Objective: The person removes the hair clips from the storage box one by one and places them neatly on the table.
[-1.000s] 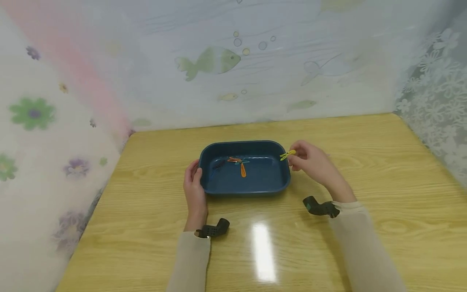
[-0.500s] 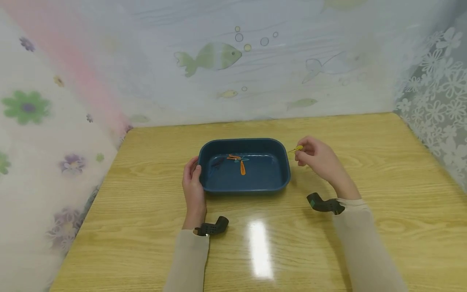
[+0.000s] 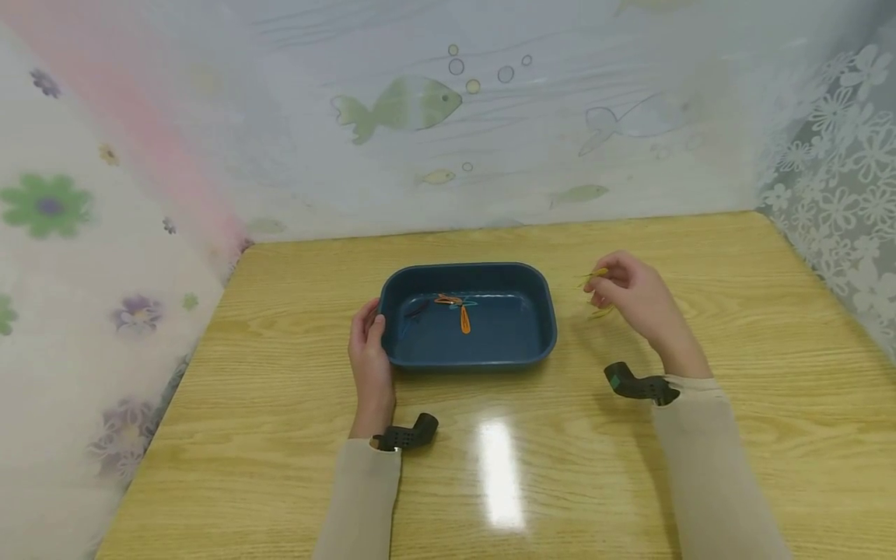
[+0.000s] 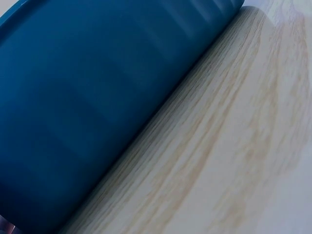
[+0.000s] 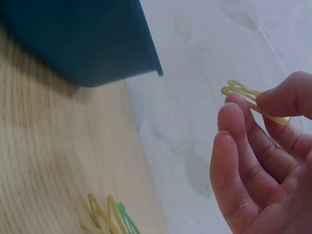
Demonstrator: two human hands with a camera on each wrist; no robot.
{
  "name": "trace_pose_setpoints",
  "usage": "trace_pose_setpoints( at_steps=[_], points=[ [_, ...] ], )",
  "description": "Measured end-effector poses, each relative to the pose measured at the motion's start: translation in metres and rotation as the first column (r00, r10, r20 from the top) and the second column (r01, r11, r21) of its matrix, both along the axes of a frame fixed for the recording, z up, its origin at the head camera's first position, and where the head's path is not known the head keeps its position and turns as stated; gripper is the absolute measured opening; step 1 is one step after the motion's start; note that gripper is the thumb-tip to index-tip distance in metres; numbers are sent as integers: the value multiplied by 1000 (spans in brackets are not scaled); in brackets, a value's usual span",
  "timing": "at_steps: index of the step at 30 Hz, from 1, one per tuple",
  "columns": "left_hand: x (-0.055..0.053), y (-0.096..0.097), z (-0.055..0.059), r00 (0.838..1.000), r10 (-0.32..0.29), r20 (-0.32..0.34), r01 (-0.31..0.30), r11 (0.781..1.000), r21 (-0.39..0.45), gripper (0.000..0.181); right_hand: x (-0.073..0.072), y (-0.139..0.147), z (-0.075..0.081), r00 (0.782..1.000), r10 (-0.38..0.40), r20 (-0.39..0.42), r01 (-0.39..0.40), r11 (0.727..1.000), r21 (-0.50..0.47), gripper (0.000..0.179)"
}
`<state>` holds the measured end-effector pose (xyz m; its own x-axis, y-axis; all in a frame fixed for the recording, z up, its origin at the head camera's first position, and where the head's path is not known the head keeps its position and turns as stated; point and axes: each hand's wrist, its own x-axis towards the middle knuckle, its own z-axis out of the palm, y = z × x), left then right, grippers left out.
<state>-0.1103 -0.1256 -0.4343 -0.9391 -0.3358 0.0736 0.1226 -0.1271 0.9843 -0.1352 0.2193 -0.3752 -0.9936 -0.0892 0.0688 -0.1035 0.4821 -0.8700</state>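
A yellow snap hair clip [image 5: 253, 100] is pinched between the thumb and fingers of my right hand [image 3: 633, 299], raised over the table to the right of a dark blue tub [image 3: 476, 364]. Below that hand, more yellow hair clips [image 5: 105, 214] and a green hair clip [image 5: 127, 219] lie on the table. My left hand [image 3: 371, 354] grips the tub's left end, thumb at the rim and fingers around the outside wall. Inside the tub are an orange hair clip [image 3: 465, 319] and several others, orange-red, teal and dark.
The wood-grain table [image 3: 280, 404] runs back to a wall covering [image 3: 518, 140] printed with fish. Flowered sheets close off the left and right sides. A black wrist camera [image 3: 406, 434] sits on the left wrist and another black camera [image 3: 633, 385] on the right.
My right hand has moved right, from the tub's right rim to over the table, still pinching the yellow hair clip. The left hand keeps its grip on the tub.
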Motion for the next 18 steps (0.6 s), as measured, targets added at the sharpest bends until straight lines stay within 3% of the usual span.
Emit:
trace_pose_setpoints(
  at_steps=[6, 18],
  points=[
    [-3, -1, -8, 1000, 9, -17, -9, 1000, -3, 30, 0, 3, -3, 1000, -13, -17, 12, 1000, -28, 26],
    [-3, -1, -9, 1000, 14, -20, -14, 1000, -15, 30, -2, 16, -14, 999, -46, -16, 45, 998, -50, 29]
  ],
)
